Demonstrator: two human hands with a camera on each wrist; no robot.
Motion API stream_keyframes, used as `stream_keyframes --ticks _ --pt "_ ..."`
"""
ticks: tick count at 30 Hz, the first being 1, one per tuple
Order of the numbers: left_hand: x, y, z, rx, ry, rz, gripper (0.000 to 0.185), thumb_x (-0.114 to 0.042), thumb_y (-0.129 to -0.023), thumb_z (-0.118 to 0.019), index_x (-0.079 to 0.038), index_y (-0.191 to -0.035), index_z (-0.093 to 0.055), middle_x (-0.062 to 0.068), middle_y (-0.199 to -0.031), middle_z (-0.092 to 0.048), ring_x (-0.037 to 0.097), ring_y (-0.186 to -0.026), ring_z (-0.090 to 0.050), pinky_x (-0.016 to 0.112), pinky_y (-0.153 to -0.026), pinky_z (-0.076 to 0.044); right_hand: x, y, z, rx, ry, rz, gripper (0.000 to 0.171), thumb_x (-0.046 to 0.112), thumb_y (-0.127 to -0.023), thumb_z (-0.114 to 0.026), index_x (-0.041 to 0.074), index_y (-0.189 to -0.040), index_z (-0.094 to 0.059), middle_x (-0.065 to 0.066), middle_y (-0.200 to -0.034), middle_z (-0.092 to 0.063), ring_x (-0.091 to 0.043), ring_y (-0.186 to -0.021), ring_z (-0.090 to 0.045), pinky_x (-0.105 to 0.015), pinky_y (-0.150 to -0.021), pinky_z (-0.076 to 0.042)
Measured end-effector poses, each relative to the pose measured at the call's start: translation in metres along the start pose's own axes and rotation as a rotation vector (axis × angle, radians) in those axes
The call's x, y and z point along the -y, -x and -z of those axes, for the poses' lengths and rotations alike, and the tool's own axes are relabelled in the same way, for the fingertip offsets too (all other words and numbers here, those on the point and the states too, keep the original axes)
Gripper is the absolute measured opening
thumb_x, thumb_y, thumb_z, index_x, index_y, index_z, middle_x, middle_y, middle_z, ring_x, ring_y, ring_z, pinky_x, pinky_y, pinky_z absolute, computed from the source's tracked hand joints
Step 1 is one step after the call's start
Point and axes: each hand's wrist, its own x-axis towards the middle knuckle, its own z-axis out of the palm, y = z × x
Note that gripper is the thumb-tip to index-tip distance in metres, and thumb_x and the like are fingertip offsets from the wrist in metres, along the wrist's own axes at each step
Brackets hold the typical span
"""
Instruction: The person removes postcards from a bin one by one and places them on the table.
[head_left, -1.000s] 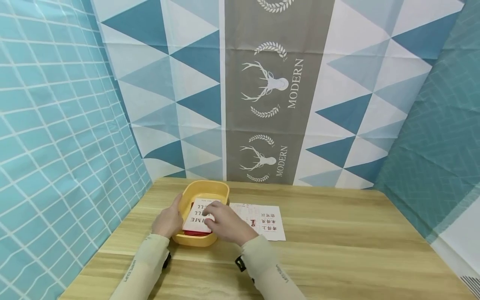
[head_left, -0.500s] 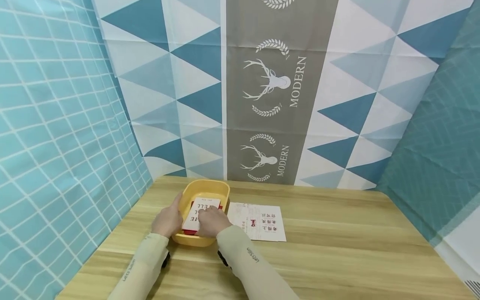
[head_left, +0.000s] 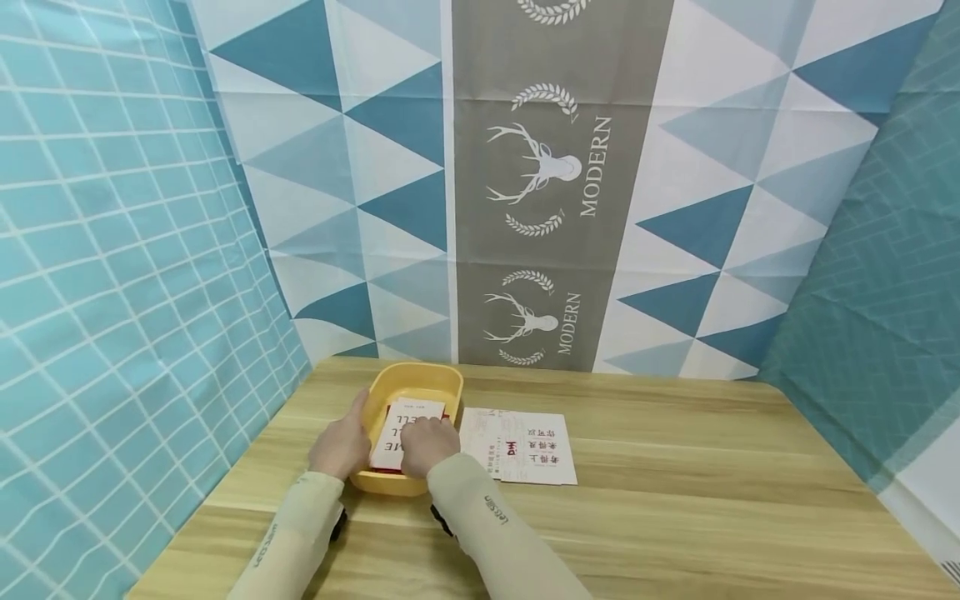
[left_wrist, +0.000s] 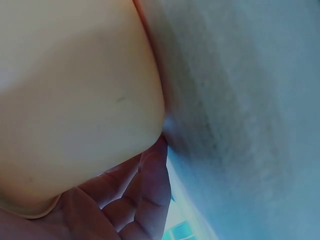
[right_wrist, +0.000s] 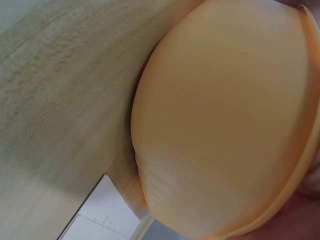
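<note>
- The left hand [head_left: 341, 446] rests against the left outer wall of the yellow tub [head_left: 442, 377]; the left wrist view shows its fingers [left_wrist: 135, 195] bent round the tub's curved side, so it grips the tub.
- The right hand [head_left: 429, 446] lies over the near end of the white card [head_left: 408, 421] inside the tub. Its fingers look curled down onto the card, but whether they pinch it or only press on it cannot be told from the head view, and the right wrist view shows only the tub's outer wall.
- The tub stands near the left edge of the table [head_left: 675, 500], towards the far side. The card lies in it on top of something red, of which only a thin edge shows.
- The card's long axis runs from the near edge of the table to the far edge, in line with the tub's length; its print reads upside down from the person's side.
- Judged from this, handling the card well calls for keeping the tub braced with the left hand and moving the card flat along the tub's length, so that its corners do not catch on the walls.
- A printed paper sheet [head_left: 525, 446] lies flat on the table just right of the tub.
</note>
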Motion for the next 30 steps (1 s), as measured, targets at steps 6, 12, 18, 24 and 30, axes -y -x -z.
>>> stream_keyframes --ticks 6,12,18,24,30 --pt "-0.001 -0.0001 -0.0005 -0.006 -0.002 -0.006 0.071 -0.006 -0.096 -0.044 -0.013 -0.162 -0.018 0.029 -0.105 -0.068 0.03 -0.071 -0.06 0.043 -0.058 -0.049 0.0005 -0.0006 -0.0001 0.01 0.039 -0.002 0.007 0.025 -0.086 -0.076 0.024 -0.081 -0.072 0.006 -0.084 -0.066 -0.012 -0.075 -0.056 -0.031 -0.08 -0.048" --pt "-0.0016 0.0003 -0.0011 -0.006 0.004 -0.013 0.071 -0.006 -0.095 -0.044 -0.012 -0.162 -0.019 0.03 -0.105 -0.068 0.029 -0.069 -0.059 0.043 -0.059 -0.049 0.0013 0.0 0.0018 0.064 0.064 -0.007 0.008 0.028 -0.087 -0.075 0.024 -0.081 -0.071 0.008 -0.081 -0.065 -0.011 -0.075 -0.055 -0.032 -0.084 -0.048" --pt "-0.0019 -0.0008 0.0002 -0.011 -0.003 -0.01 0.072 -0.006 -0.095 -0.046 -0.013 -0.162 -0.019 0.031 -0.109 -0.069 0.031 -0.072 -0.062 0.045 -0.061 -0.051 0.0008 -0.0021 0.0007 0.071 0.072 0.007 0.011 0.026 -0.087 -0.074 0.024 -0.077 -0.068 0.007 -0.079 -0.064 -0.011 -0.07 -0.052 -0.034 -0.086 -0.048" --pt "-0.0018 -0.001 0.0011 -0.009 -0.001 -0.017 0.073 -0.006 -0.095 -0.046 -0.013 -0.162 -0.019 0.032 -0.111 -0.068 0.032 -0.075 -0.064 0.048 -0.063 -0.052 0.0002 -0.0039 -0.0004 0.085 0.075 -0.004 0.006 0.028 -0.087 -0.074 0.024 -0.086 -0.072 0.007 -0.084 -0.065 -0.01 -0.075 -0.053 -0.034 -0.089 -0.047" --pt "-0.0013 -0.0007 0.0009 -0.014 -0.002 -0.02 0.073 -0.006 -0.094 -0.046 -0.012 -0.161 -0.019 0.031 -0.108 -0.069 0.033 -0.074 -0.064 0.048 -0.062 -0.052 -0.0001 -0.0014 -0.0005 0.072 0.078 0.015 0.004 0.026 -0.089 -0.072 0.023 -0.086 -0.072 0.007 -0.081 -0.065 -0.01 -0.073 -0.052 -0.034 -0.087 -0.047"
